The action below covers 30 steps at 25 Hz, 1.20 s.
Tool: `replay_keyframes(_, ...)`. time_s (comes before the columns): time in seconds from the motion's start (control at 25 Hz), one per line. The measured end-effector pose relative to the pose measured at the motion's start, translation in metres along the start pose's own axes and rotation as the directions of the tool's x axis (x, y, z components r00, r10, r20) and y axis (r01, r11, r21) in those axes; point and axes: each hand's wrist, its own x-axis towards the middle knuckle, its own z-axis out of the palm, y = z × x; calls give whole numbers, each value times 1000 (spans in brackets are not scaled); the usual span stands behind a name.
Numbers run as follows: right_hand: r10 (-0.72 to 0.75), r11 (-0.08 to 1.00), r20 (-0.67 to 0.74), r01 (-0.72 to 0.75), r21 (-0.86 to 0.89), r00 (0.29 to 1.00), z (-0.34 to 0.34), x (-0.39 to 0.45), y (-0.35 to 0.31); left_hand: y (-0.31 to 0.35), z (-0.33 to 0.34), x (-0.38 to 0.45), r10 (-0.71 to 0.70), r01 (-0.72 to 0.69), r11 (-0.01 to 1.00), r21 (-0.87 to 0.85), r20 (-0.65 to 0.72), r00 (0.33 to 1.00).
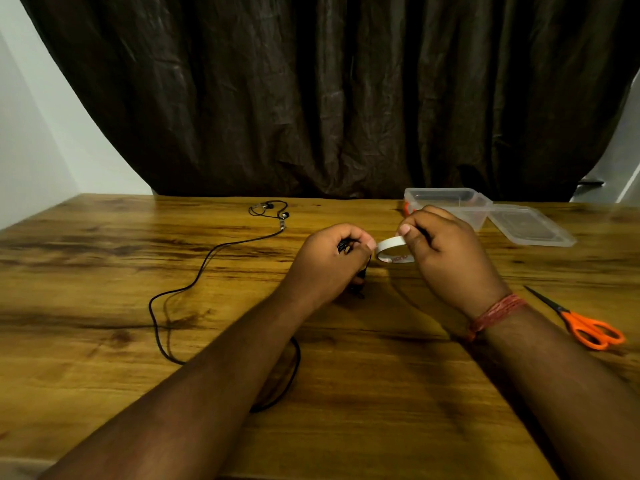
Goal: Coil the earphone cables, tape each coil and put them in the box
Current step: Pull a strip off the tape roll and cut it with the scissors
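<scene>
So my left hand [334, 258] is curled around a bunched black earphone cable [207, 258] mid-table, right hand [446, 247] pinching the white tape roll [393, 250] beside it. Clear box [450, 204] sits at the table's [104, 375] far edge, scissors [585, 323] by the right edge.

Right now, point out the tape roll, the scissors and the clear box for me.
tape roll [393, 250]: head view, on the white outer band between the two hands.
scissors [594, 332]: head view, on the orange handles.
clear box [450, 202]: head view, on its near wall.
</scene>
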Motion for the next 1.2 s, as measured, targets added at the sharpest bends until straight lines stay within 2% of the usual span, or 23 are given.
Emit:
replay_keyframes(0.12,1,1000,3,-1,-9,1000,0,0,0,1,0,1,-48,48,998,-38,-2,999)
replay_keyframes(0.24,33,999,7,-33,26,999,0,-1,-1,3,2,1,-140,138,978,-158,-6,990)
replay_keyframes(0.48,109,982,18,-110,152,994,0,-1,-3,9,4,3,-276,264,857,-442,38,960)
replay_keyframes(0.84,141,969,12,-141,205,990,0,0,-1,7,2,6,-339,277,765,-582,1,941)
replay_keyframes(1.2,221,899,126,-252,359,967,2,2,3,4,-4,11,-317,201,698,-688,-45,947)
